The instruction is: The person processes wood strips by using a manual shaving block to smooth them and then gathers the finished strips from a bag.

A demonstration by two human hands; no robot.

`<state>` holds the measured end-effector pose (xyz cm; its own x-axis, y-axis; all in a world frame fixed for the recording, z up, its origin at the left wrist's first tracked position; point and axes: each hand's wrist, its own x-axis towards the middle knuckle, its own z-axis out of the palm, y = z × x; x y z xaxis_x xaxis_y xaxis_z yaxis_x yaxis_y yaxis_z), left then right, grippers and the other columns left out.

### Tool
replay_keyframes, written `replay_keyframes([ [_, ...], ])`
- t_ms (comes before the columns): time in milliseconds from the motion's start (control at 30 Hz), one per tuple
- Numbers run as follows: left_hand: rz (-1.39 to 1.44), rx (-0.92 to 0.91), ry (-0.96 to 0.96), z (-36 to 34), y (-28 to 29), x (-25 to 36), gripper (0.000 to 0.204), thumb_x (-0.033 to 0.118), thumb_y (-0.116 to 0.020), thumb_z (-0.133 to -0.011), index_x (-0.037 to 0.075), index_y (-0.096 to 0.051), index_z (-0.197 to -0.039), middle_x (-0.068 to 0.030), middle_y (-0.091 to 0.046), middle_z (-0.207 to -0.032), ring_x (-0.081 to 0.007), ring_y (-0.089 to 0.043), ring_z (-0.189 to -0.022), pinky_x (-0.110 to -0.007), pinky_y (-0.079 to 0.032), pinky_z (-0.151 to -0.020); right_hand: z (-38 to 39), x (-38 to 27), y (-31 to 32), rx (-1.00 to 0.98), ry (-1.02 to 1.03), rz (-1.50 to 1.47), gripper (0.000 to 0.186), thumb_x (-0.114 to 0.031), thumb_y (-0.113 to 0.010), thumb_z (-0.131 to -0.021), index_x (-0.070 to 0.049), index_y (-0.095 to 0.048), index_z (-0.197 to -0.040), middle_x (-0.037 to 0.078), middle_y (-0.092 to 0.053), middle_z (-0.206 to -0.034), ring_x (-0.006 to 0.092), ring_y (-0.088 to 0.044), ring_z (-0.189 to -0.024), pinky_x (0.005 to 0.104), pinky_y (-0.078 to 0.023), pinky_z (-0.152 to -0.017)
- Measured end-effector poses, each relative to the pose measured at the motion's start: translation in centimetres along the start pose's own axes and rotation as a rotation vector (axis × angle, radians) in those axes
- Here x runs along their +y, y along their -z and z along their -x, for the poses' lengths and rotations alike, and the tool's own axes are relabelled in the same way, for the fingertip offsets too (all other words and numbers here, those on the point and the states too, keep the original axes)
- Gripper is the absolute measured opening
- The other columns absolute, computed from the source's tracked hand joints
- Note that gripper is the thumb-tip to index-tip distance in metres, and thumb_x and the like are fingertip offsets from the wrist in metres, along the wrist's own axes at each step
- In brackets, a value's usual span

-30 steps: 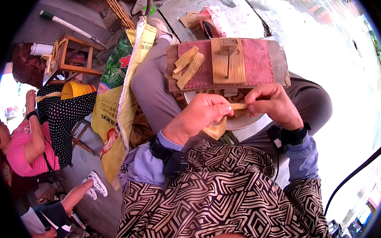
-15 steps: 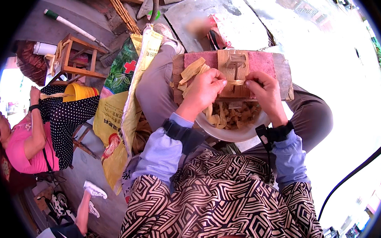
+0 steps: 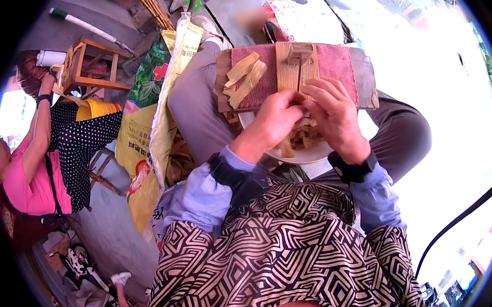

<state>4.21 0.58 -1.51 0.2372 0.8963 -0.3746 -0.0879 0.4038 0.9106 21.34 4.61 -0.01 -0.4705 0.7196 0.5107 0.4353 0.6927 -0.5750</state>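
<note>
My left hand (image 3: pixel 277 119) and my right hand (image 3: pixel 338 116) meet at the near edge of a wooden board (image 3: pixel 364 76) across my lap. Fingertips of both are closed together; whatever they pinch is hidden behind them. A red cloth (image 3: pixel 338 61) covers much of the board. Over it lies a pale wooden block (image 3: pixel 285 73) with a small upright piece (image 3: pixel 300 57) fixed on it. Several flat, pale, dried strips (image 3: pixel 249 82) rest on the cloth to the left. Below my hands, a white bowl (image 3: pixel 306 158) contains torn pale scraps (image 3: pixel 299 139).
To my left stands an open yellow sack (image 3: pixel 138 165). Farther left, a person in a pink top (image 3: pixel 33 180) sits with a yellow container (image 3: pixel 97 109) beside a wooden stool (image 3: pixel 96 67). A white-handled brush (image 3: pixel 92 31) lies behind. A red-and-white bag (image 3: pixel 295 24) is past the board.
My hands have drawn from the upright piece, where they held a pale strip across the block, to the board's near edge and come together. The person at left has raised an arm.
</note>
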Motion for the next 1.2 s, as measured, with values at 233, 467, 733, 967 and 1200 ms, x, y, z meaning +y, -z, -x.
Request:
replay_keyframes([
  [233,0.276,-0.317,0.154,3.1,-0.4,3.8,0.029,0.012,-0.051,-0.098,-0.002,-0.056,-0.123,-0.0007,-0.052,-0.072,-0.0052,-0.047,-0.055,-0.022,-0.038,-0.048,-0.3,0.5,1.1,0.038,-0.204,0.111,0.031,-0.024,-0.069,-0.088,-0.006,-0.052,-0.069,0.016,-0.055,-0.058,0.0367,-0.057,-0.053,0.041,-0.044,-0.046],
  [467,-0.327,0.079,-0.358,0.5,0.3,3.7,0.036,0.03,-0.056,-0.097,-0.001,-0.066,-0.084,-0.0022,-0.051,-0.053,-0.0083,-0.049,-0.054,-0.029,-0.04,-0.049,-0.9,-6.3,4.5,-0.614,-0.76,-1.155,0.019,-0.02,-0.067,-0.093,-0.002,-0.073,-0.098,-0.005,-0.06,-0.066,0.0026,-0.047,-0.057,0.0185,-0.037,-0.05],
  [733,0.532,-0.176,-0.021,2.4,-3.7,2.2,0.02,0.016,-0.053,-0.097,0.006,-0.054,-0.115,0.0062,-0.044,-0.073,0.0001,-0.038,-0.062,-0.014,-0.031,-0.049,0.4,-3.0,0.6,0.139,-0.38,-0.036,0.021,-0.015,-0.066,-0.086,-0.015,-0.073,-0.106,0.014,-0.062,-0.065,0.0251,-0.066,-0.058,0.0335,-0.05,-0.052],
  [967,-0.089,0.013,-0.136,1.4,-1.2,-2.3,0.009,0.006,-0.058,-0.092,0.004,-0.062,-0.1,0.0008,-0.059,-0.079,-0.0091,-0.052,-0.065,-0.025,-0.045,-0.058,3.2,-0.6,-0.4,-0.098,-0.377,0.067,0.018,-0.022,-0.066,-0.087,-0.012,-0.072,-0.101,0.011,-0.067,-0.078,0.0213,-0.064,-0.06,0.0341,-0.051,-0.056],
  [1200,-0.711,0.36,-0.837,1.9,-2.5,-2.9,0.043,-0.006,-0.057,-0.076,0.004,-0.064,-0.117,-0.0119,-0.067,-0.105,-0.029,-0.061,-0.1,-0.035,-0.049,-0.087,5.6,-1.9,-1.8,-0.173,-1.153,-1.497,0.032,-0.03,-0.06,-0.097,0.001,-0.066,-0.102,0.004,-0.069,-0.099,0.0146,-0.064,-0.086,0.0285,-0.051,-0.082],
])
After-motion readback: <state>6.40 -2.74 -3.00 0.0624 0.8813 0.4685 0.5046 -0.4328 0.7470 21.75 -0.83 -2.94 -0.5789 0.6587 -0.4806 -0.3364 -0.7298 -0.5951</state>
